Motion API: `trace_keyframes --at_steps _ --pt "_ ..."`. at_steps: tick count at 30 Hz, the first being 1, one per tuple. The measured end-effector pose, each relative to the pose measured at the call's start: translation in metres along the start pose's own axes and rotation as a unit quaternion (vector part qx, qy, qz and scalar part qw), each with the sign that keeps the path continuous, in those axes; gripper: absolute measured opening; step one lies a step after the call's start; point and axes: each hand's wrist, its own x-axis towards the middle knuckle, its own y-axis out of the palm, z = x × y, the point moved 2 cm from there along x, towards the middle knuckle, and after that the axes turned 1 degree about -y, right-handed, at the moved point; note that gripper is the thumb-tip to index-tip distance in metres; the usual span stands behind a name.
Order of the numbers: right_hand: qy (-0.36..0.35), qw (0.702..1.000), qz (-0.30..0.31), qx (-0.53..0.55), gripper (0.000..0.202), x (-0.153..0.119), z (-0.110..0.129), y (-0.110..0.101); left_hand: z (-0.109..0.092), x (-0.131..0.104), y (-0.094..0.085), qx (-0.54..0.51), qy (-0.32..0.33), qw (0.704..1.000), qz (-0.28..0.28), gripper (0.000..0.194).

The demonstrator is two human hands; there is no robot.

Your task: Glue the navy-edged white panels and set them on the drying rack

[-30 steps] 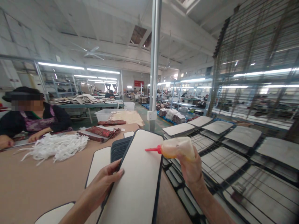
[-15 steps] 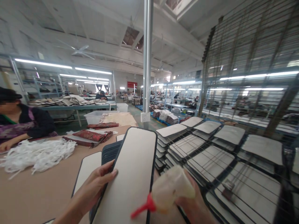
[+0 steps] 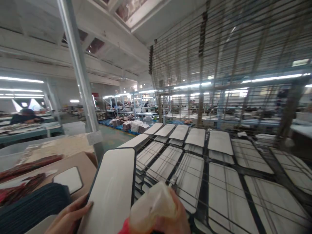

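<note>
My left hand [image 3: 69, 214] grips the left edge of a long, pale panel [image 3: 113, 182] with rounded corners and a dark rim, its thumb lying on the face. The panel is held tilted, its lower end out of view. In my right hand [image 3: 179, 216] is a translucent squeeze bottle [image 3: 153, 203] holding something yellowish, tipped down to the left. Its red nozzle [image 3: 124, 227] is cut off by the bottom edge, close to the panel. Faint shiny streaks show on the panel's face. A dark ribbed stack [image 3: 36, 203] lies left of my left hand.
A wire drying rack [image 3: 206, 159] at the right bears several similar panels, with more wire shelves [image 3: 180, 71] raised above it. A metal post [image 3: 81, 71] stands beyond the brown table [image 3: 86, 165]. Red patterned pieces [image 3: 29, 185] lie at left; a person [image 3: 25, 117] sits farther back.
My view has swung right toward the rack, and the panel and bottle have come along with my hands. The co-worker and white straps at left are out of view.
</note>
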Motion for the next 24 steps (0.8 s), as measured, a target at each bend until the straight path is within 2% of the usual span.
trace_keyframes --at_steps 3,6,9,11,13,17,20,24 --pt "-0.04 0.989 -0.14 0.039 0.049 -0.004 0.044 -0.053 -0.004 0.013 0.046 0.019 0.023 0.998 0.046 0.034" --pt "-0.039 0.978 -0.196 0.055 0.042 -0.006 0.087 -0.101 -0.008 0.019 0.093 0.018 0.051 0.993 0.104 0.033" --pt "-0.043 0.964 -0.257 0.059 0.048 -0.01 0.111 -0.132 -0.012 0.025 0.132 0.031 0.056 0.979 0.195 0.041" --pt "-0.065 0.952 -0.292 0.061 0.057 -0.012 0.12 -0.137 -0.013 0.032 0.152 0.04 0.053 0.97 0.233 0.046" --pt "-0.106 0.941 -0.318 0.051 0.064 -0.009 0.125 -0.132 -0.014 0.039 0.168 0.044 0.047 0.965 0.256 0.046" --pt "-0.169 0.94 -0.295 0.006 0.049 0.016 0.125 -0.118 -0.016 0.049 0.194 0.054 0.032 0.945 0.321 0.039" --pt "-0.2 0.945 -0.257 -0.04 0.042 0.042 0.123 -0.118 -0.02 0.047 0.209 0.056 0.03 0.918 0.391 0.036" --pt "-0.231 0.929 -0.28 -0.069 0.045 0.072 0.125 -0.125 -0.026 0.043 0.216 0.05 0.016 0.892 0.448 0.039"
